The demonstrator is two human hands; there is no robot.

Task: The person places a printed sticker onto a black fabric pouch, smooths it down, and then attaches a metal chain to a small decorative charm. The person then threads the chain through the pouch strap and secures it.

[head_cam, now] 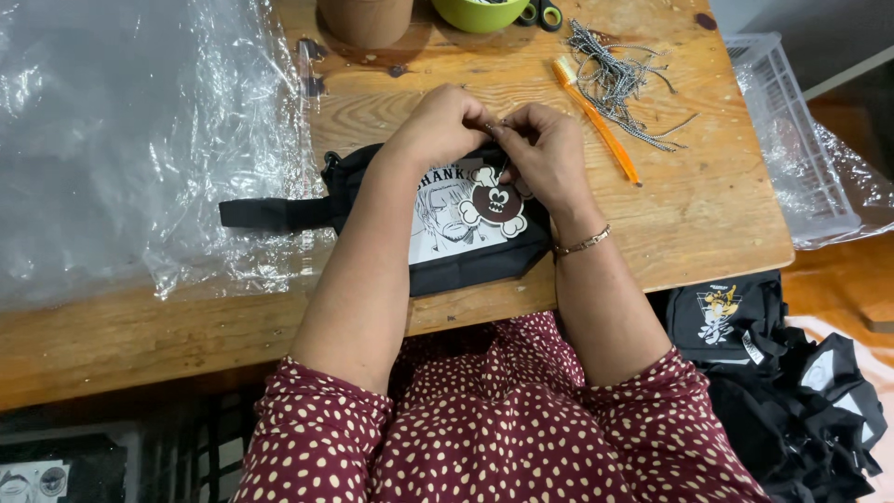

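Fingertips of both hands meet over the top edge of a small black pouch, pinched shut on something tiny there; it looks like a zipper pull or a bit of cord, though it is too small to tell. The left hand curls in from the left, the right hand from the right, and their fingers touch each other at the pinch. A thin bracelet sits on the right wrist.

The pouch lies flat on the wooden table, directly under and just toward the body from the fingers, its long axis running left to right along the table's near edge. A black strap trails from its left end. On its face is a black-and-white print, and a round skull-and-bones tag rests there just below the right hand, which is the nearer one to it.

Beyond the right hand lie an orange pen-like tool and a loose heap of black-and-white cords. At the far edge stand a brown cup and a green bowl, contents hidden, with scissors beside it. Clear plastic sheeting covers the left side. A clear plastic crate sits off the right end, and more black pouches pile on the floor below.
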